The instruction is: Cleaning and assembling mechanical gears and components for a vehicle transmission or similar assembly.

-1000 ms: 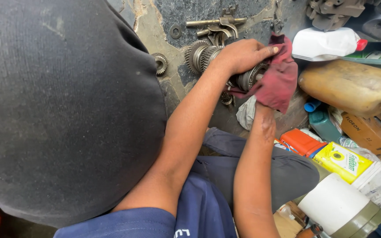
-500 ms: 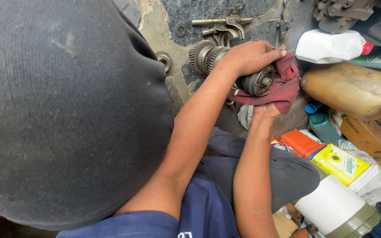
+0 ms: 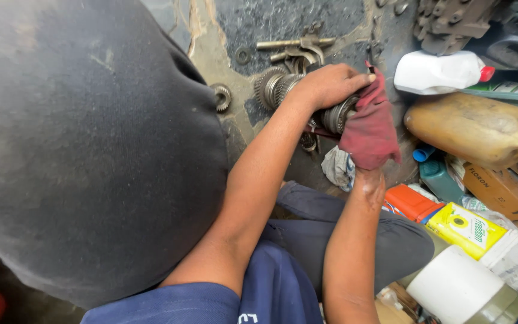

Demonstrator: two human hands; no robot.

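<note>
Squarely under left-hand fingers (image 3: 355, 77): gear shaft (image 3: 283, 89) (red rag (image 3: 372, 129) alongside)

The gear shaft (image 3: 298, 96) was a dark steel cluster of toothed wheels, greasy and dull, lying on its side on the stained floor (image 3: 331, 24). Its left end showed two fine-toothed gears side by side; its right end showed a ribbed, ring-shaped part. The middle was hidden under the left hand (image 3: 328, 84), which lay across it. The red rag (image 3: 370, 129) was a crumpled, dirty maroon cloth, pressed against the shaft's right end and hanging down over the right hand (image 3: 367, 180).
</note>
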